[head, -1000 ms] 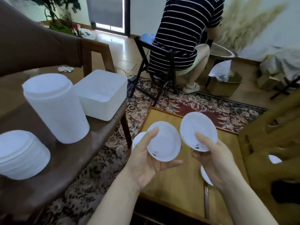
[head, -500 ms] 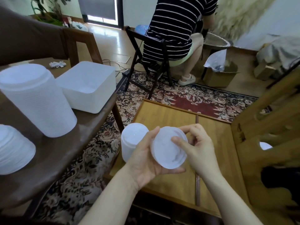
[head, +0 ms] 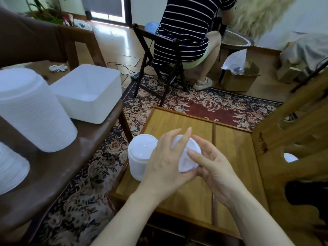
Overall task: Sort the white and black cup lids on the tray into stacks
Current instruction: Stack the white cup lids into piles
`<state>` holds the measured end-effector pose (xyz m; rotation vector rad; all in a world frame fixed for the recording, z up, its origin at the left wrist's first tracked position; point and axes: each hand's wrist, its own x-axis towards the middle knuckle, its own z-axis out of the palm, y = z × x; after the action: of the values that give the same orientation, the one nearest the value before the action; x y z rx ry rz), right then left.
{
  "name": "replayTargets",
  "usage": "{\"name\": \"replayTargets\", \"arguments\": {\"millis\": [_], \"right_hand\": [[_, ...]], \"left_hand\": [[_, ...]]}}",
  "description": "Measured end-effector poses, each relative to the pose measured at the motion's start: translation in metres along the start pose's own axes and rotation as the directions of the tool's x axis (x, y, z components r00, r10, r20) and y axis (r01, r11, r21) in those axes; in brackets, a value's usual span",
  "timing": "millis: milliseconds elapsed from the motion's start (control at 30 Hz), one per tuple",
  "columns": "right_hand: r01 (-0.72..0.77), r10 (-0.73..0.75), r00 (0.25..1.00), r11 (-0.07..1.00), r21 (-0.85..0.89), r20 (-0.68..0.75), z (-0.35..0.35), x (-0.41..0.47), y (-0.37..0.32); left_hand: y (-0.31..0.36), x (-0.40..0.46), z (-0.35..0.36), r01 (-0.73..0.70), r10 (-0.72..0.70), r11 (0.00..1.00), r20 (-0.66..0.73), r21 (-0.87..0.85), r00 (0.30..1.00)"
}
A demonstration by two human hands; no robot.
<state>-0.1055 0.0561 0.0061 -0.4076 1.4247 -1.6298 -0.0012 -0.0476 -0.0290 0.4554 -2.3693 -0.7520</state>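
Observation:
Over the wooden tray point(head: 236, 157) both my hands meet on a small pile of white lids point(head: 186, 157), held tilted in the air. My left hand point(head: 166, 162) wraps round the pile from the left, with fingers over its top. My right hand point(head: 211, 167) pinches the pile's right edge with fingers and thumb. A short stack of white lids point(head: 140, 155) stands on the tray's left edge, just left of my left hand. No black lid shows in this view.
On the dark bench point(head: 71, 171) at left stand a tall stack of white lids point(head: 33, 114), a lower stack point(head: 10, 169) and a white square tub point(head: 88, 93). A person in a striped shirt point(head: 188, 29) sits on a folding chair beyond the rug. A carved wooden chair point(head: 292, 139) stands at right.
My right hand brought its separate white lid onto the one in my left hand. Both hands now hold the joined lids, lower and closer to the tray.

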Motion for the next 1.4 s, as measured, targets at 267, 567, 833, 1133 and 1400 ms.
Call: {"name": "replayTargets", "arguments": {"millis": [267,567,833,1133,1400], "right_hand": [[0.11,-0.11,0.994,0.991,0.071,-0.007,-0.011,0.006,-0.009],[0.467,-0.344,0.883,0.567,-0.678,0.32,-0.013,0.004,0.005],[0.468,-0.438,0.876,0.679,-0.566,0.199,-0.009,0.005,0.005],[0.44,-0.483,0.876,0.804,-0.4,-0.007,-0.01,0.008,0.0],[0.383,-0.538,0.84,0.679,-0.627,-0.069,-0.003,0.01,0.006]], "left_hand": [[0.002,0.01,-0.019,0.597,-0.507,0.045,0.497,-0.801,0.704],[0.004,0.009,-0.021,0.576,-0.531,-0.139,0.552,-0.806,0.644],[0.007,0.012,-0.026,0.487,-0.434,-0.28,0.561,-0.828,0.705],[0.006,0.014,-0.025,0.456,-0.473,-0.279,0.534,-0.845,0.701],[0.017,0.008,-0.012,0.454,-0.432,-0.256,0.521,-0.853,0.736]]}}
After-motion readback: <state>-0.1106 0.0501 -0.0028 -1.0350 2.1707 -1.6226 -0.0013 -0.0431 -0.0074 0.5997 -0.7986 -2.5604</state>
